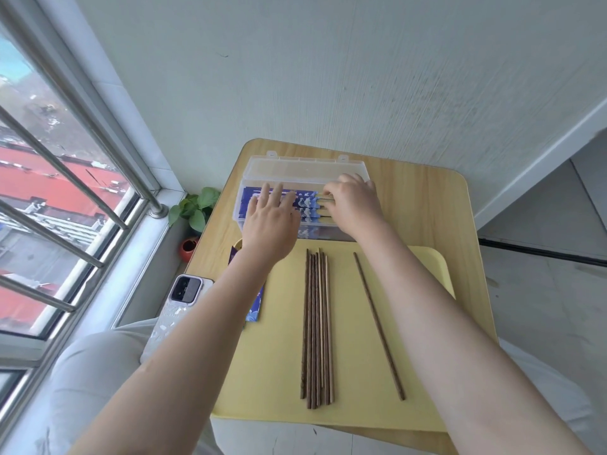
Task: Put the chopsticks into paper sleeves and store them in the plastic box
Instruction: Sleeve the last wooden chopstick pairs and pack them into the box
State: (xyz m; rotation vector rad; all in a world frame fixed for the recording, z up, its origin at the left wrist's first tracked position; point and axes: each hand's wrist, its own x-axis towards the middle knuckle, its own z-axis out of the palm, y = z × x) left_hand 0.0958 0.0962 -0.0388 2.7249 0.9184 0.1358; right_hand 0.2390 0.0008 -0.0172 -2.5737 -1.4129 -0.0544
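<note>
Left hand: your left hand (269, 221) lies flat with straight, spread fingers pressing on the blue sleeved chopsticks (303, 205) inside the plastic box (295, 169); it grips nothing.
Right hand: your right hand (353, 205) is curled over the bare ends of the sleeved chopsticks at their right side, fingertips pinching or nudging them; you cannot tell which.
Plastic box: clear, lid open toward the wall, at the far side of the wooden table (427, 205), just beyond the yellow tray (423, 323).
Loose chopsticks: a bundle of bare chopsticks (317, 326) lies on the tray; a single chopstick (377, 325) lies apart to its right, tilted.
Empty sleeves: blue paper sleeves (258, 303) sit at the tray's left edge, partly under your left forearm.
Phone: a phone (179, 303) rests at the table's left edge.
Plant: a small potted plant (195, 211) stands by the window.
</note>
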